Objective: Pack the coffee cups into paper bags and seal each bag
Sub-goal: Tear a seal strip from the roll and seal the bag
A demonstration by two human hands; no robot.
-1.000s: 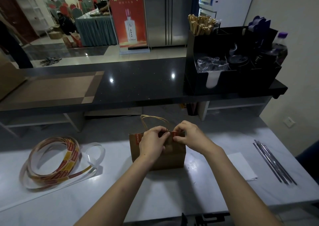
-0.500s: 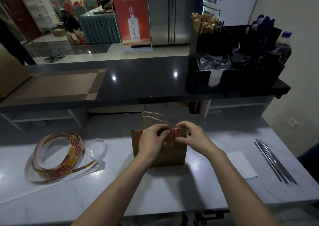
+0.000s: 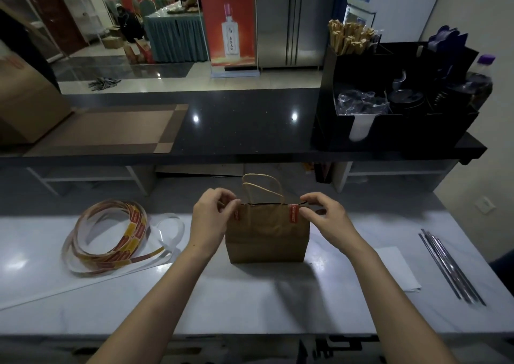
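Nearest to the camera, two bare forearms reach forward over a pale, marble-like table point(image 3: 250, 294). In the middle of this table a brown paper bag point(image 3: 267, 235) stands upright, and both hands are at its top edge, one at each end, well apart from each other.

The left hand point(image 3: 211, 219) has its fingers curled and pinches the left corner of the bag's mouth, just beside a red sticker point(image 3: 237, 215) that is partly hidden by the fingers. The right hand point(image 3: 325, 219) pinches the right corner between thumb and forefinger, just beside a second red sticker point(image 3: 293, 214) folded over the rim. The mouth of the bag is almost closed, so what is inside cannot be seen. Two paper handles point(image 3: 262, 185) rise from the top between the hands.

To the left of the bag lies a loose coil of sticker strip point(image 3: 111, 235), red and yellow. To the right there is a white sheet point(image 3: 400, 269), and further right a bundle of thin metal rods point(image 3: 450, 266).

Behind the table a black counter point(image 3: 250, 124) stands higher. On it are a brown mat point(image 3: 111, 130) at the left and a black organiser point(image 3: 395, 96) at the right, with wooden sticks point(image 3: 347, 38) in its back compartment. Far behind stands a red banner point(image 3: 226, 18).
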